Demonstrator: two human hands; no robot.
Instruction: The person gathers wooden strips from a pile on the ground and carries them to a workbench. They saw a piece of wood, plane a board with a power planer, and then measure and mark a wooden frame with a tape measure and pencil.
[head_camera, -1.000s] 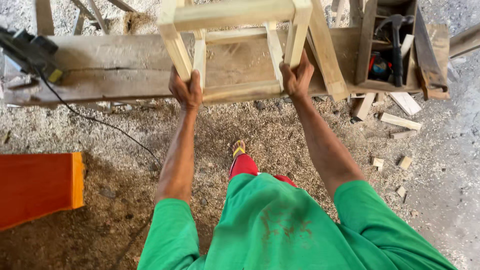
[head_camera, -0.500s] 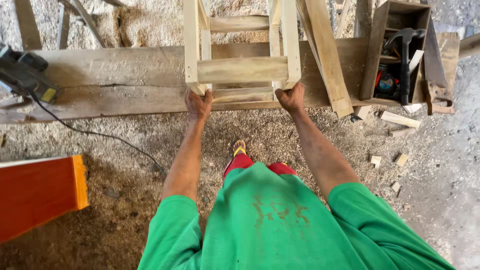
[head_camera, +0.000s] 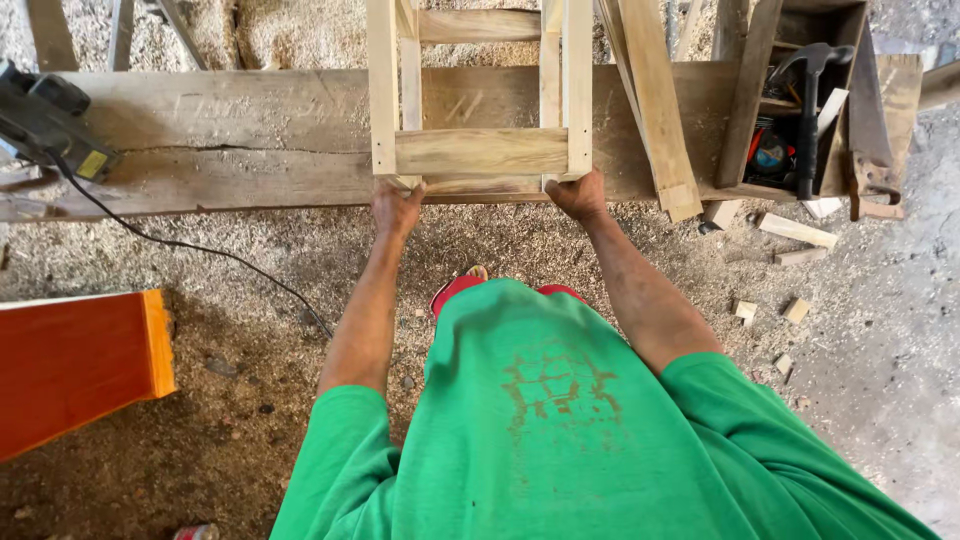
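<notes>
The single head camera looked steeply down over the person's green shirt (head_camera: 560, 430), close above both arms, facing forward onto the long plank bench (head_camera: 230, 140), which crossed the upper frame, with sawdust floor (head_camera: 250, 400) below it.

A small yellow rectangular label (head_camera: 93, 164) sits on the side of the dark power tool (head_camera: 45, 120) at the left end of the long wooden plank bench (head_camera: 250, 140). No packages, signs or screens show.
</notes>
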